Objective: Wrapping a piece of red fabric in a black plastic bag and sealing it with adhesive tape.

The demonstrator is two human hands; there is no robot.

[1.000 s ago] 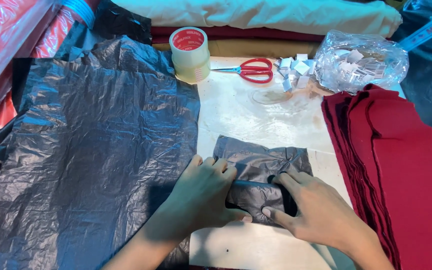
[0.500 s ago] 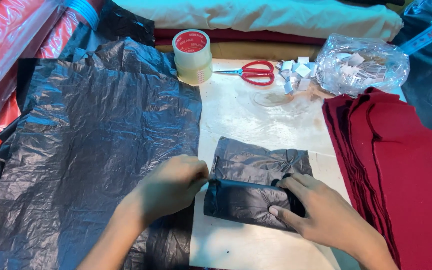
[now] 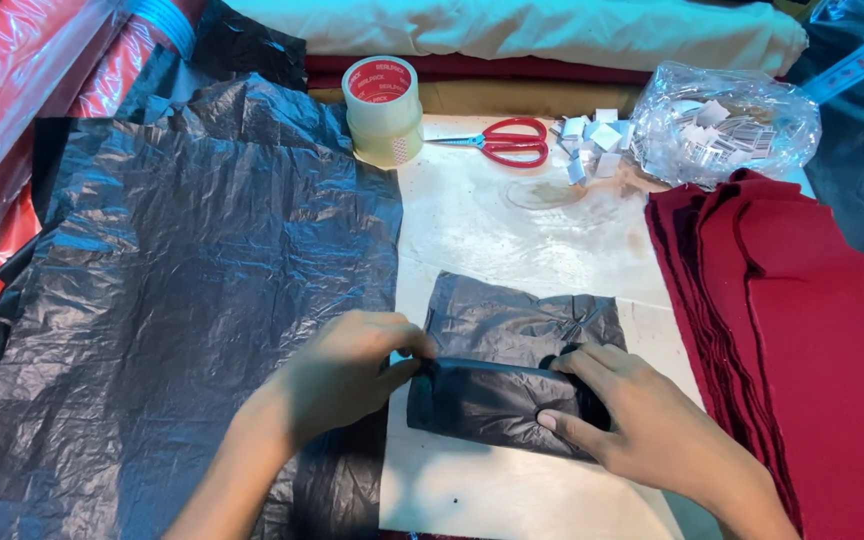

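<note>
While a stack of black plastic sheets (image 3: 172,300) awaits on the worktop (image 3: 512,230), the small black parcel (image 3: 502,400) lies half rolled; left hand (image 3: 347,375) fingers pinch its end, right hand (image 3: 632,425) fingers press its edge.

Pale, stained worktable (image 3: 512,225) under even overhead light, bordered at the far edge by a cream fabric roll (image 3: 552,30) over maroon and tan rolls, with red plastic-wrapped rolls (image 3: 22,90) along the left side.
</note>
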